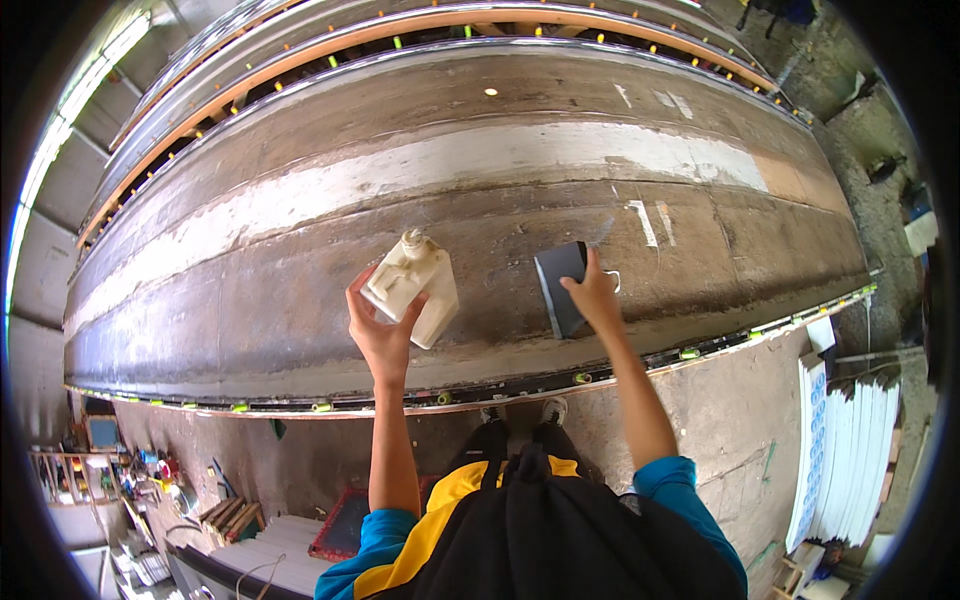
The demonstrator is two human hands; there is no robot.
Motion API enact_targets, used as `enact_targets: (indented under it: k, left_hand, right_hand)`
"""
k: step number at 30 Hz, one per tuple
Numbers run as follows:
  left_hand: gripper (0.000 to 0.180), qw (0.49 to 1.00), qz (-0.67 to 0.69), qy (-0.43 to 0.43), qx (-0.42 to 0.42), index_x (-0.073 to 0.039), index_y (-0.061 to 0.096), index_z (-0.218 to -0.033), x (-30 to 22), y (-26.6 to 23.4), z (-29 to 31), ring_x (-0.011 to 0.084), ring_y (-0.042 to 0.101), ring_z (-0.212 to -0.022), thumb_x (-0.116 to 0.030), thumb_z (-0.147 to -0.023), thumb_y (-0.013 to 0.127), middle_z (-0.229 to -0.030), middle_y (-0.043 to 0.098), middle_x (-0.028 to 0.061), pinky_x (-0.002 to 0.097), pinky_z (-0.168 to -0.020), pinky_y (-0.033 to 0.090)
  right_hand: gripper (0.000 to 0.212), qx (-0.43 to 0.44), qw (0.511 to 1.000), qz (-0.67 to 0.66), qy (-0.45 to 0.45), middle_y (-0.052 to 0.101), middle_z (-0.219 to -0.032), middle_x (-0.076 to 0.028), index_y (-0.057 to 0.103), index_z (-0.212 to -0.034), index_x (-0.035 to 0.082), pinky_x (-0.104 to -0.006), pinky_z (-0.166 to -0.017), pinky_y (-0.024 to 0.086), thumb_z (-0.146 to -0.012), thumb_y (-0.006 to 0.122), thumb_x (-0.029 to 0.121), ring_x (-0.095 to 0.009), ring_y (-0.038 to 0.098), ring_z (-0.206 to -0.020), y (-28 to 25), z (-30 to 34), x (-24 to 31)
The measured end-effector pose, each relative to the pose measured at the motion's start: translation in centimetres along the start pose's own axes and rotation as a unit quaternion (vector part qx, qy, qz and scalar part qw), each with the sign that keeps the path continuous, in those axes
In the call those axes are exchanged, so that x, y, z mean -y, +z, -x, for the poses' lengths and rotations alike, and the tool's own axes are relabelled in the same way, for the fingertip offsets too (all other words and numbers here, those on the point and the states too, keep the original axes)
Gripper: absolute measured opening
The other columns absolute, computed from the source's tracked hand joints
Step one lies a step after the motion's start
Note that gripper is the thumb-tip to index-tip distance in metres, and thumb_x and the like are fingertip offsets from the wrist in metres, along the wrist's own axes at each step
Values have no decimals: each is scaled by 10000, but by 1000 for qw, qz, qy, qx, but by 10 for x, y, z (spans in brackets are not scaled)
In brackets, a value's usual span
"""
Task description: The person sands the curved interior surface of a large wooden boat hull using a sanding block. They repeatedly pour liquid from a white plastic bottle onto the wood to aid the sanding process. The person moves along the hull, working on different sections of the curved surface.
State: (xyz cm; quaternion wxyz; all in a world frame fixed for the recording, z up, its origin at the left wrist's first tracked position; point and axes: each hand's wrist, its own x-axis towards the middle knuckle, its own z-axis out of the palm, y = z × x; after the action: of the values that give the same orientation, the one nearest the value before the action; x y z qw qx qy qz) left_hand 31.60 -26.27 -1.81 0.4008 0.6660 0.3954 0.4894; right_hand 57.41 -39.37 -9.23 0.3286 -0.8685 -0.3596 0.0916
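Left fingers (pixel 410 315) grasp a jug (pixel 438 290), right fingers (pixel 593 272) a dark pad (pixel 563 305); a slackened grip could drop the jug.

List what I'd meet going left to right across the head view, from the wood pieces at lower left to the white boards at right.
Wood pieces, jug in the left hand, pad in the right hand, white boards at right.

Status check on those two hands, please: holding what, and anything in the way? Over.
Left hand: gripping cream container. Right hand: holding dark flat block. Both over long brown surface. No obstacle seen between hands.
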Motion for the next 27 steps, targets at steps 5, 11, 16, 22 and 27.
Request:
enact_targets:
  k: [5,11,16,22,27]
  left_hand:
    - [631,1000,-16,16,12,-3,450,-1155,3,14,-6,202,553,-985,-95,-635,795,-1056,573,137,328,-862,449]
    - [640,999,16,6,36,-6,455,-1156,-1,35,-5,213,563,-985,-133,-634,804,-1065,578,142,328,-859,452]
    - [634,999,19,-3,36,-6,458,-1156,-5,31,-5,202,554,-984,-120,-634,798,-1068,566,131,324,-866,445]
    - [621,999,4,7,46,-3,458,-1153,-9,36,-1,193,542,-990,-92,-635,790,-1074,552,121,319,-872,439]
    - [617,1000,8,11,8,-8,466,-1142,-2,25,0,214,561,-993,-108,-631,799,-1082,572,143,336,-871,453]
  right_hand:
    - [595,63,991,117,16,609,-939,-263,369,-1282,57,-443,-768,467,-778,637,226,-388,598,-879,-52,-36,-4]
    - [358,46,956,289,-25,635,-757,-161,443,-1156,84,-439,-576,497,-811,534,106,-327,634,-672,1,-3,9]
    - [379,127,970,187,-90,623,-743,-187,443,-1143,88,-459,-600,492,-785,565,113,-345,627,-688,-11,53,26]
    - [386,49,979,196,-38,623,-804,-209,454,-1138,109,-438,-615,495,-772,575,102,-343,628,-709,-29,-7,4]
    - [383,41,956,255,-138,612,-792,-162,478,-1101,119,-396,-567,483,-736,585,74,-294,630,-720,33,64,52]
